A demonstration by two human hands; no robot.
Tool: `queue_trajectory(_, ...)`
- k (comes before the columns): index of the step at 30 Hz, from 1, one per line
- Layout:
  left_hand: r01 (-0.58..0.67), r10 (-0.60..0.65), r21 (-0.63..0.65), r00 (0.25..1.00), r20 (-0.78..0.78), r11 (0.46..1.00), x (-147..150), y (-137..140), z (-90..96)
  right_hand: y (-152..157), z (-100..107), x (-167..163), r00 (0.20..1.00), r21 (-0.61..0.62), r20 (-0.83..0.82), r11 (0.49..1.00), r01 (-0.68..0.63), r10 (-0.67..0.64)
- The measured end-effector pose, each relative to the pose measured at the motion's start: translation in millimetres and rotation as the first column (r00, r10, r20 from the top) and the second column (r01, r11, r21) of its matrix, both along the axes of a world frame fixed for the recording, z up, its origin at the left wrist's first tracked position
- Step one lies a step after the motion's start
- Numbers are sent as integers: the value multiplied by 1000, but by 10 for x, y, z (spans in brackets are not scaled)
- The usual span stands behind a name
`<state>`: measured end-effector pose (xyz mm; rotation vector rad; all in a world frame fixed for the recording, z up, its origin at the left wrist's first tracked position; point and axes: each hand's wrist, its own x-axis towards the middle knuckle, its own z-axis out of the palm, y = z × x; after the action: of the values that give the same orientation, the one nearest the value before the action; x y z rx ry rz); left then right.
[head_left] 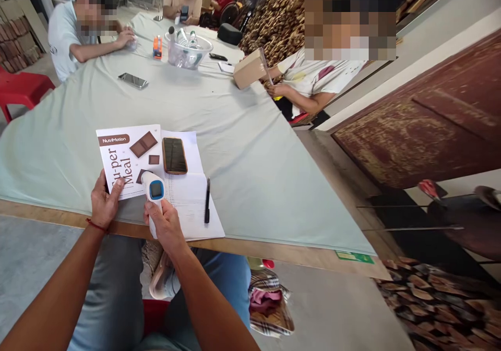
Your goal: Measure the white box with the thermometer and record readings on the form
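My left hand (105,200) grips the lower left edge of a white NutriMotion box (113,166) printed with brown chocolate pieces, its thumb lying across the front. In my right hand (166,223) is a white infrared thermometer (155,190) with a blue-rimmed screen; my fingers wrap its handle, and its head overlaps the box's lower right corner. Beside the box, printed paper sheets (191,200) lie on the cloth. On them rest a dark phone (175,155) in an orange-brown case and a black pen (207,201).
A pale green cloth (250,184) covers the table. Farther back are a grey phone (133,81), an orange box (157,47) and a basin (191,58) of bottles. One person at right holds a cardboard box (249,69); others sit around. A red stool (23,90) stands left.
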<state>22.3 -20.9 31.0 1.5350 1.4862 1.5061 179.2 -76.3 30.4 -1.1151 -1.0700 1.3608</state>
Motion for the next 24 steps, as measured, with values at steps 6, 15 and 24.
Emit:
queue_trajectory(6, 9, -9, -7, 1000, 15, 1000, 12, -9, 13, 21, 71, 23, 1000, -15, -18, 1000, -19, 19)
queue_trajectory(15, -11, 11, -13, 1000, -12, 1000, 18, -12, 32, 6, -18, 17, 999, 14, 42, 1000, -2, 1)
queue_trajectory(24, -10, 10, -16, 1000, 16, 1000, 23, -1, 4, -8, 119, -31, 999, -40, 23, 999, 24, -23)
